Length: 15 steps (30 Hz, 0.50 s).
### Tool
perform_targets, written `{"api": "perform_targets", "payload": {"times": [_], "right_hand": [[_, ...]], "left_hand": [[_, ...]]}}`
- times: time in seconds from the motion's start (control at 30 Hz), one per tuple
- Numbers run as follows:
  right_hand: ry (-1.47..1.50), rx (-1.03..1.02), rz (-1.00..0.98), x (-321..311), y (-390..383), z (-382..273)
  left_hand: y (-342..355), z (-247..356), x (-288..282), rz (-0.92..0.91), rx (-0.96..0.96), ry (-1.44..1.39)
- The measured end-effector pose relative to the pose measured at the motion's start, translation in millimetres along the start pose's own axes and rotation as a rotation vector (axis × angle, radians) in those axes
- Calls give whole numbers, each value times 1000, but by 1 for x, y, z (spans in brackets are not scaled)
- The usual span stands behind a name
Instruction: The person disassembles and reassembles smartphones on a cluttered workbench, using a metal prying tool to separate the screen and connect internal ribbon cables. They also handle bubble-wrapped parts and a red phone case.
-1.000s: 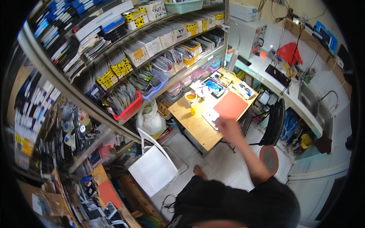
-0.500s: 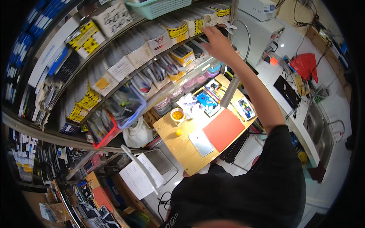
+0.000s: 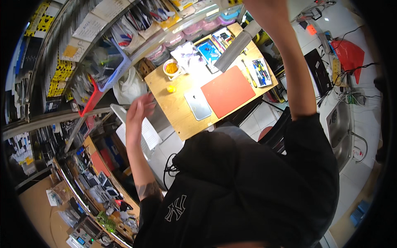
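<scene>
My left hand (image 3: 139, 110) is raised beside the left edge of the wooden table (image 3: 182, 128). Its fingers are loosely apart, a little blurred, with nothing seen in them. Up at the top edge of the view is my right hand (image 3: 266, 12), reaching toward the shelves; its fingers are cut off there. On the table lies a silver phone-like slab (image 3: 198, 105), alongside a red mat (image 3: 228, 91). A small yellow round object (image 3: 171, 89) stands near a white tub of yellow-orange bits (image 3: 170, 68). Farther back is a blue tray (image 3: 209, 50).
A grey lamp head (image 3: 235, 50) hangs over the table's far part. An open case of small tools (image 3: 261, 72) is at its right. Packed shelves and a blue basket (image 3: 118, 68) line the left. A white chair (image 3: 149, 134) is beside the table; a steel sink (image 3: 339, 128) is far right.
My left hand has come up into view at the left. My right hand has moved toward the top edge, away from the shelf boxes. The view has tilted down, showing more of my shirt.
</scene>
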State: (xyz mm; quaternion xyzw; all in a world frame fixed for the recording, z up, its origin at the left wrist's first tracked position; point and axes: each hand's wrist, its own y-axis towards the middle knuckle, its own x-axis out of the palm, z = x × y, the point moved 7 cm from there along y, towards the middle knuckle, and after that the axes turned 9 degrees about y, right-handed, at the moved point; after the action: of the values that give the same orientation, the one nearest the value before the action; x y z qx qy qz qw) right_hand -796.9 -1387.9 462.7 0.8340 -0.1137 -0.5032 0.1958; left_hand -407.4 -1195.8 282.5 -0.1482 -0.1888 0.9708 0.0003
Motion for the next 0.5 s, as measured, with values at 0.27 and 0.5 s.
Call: {"api": "perform_targets", "payload": {"times": [0.27,0.5], "right_hand": [[1064,-276,1,-10,-187,-98],[1688,400,-668,118,-251,-73]], "left_hand": [[2,75,89,39,295,-1047],[-32,9,72,151,12,-828]]}}
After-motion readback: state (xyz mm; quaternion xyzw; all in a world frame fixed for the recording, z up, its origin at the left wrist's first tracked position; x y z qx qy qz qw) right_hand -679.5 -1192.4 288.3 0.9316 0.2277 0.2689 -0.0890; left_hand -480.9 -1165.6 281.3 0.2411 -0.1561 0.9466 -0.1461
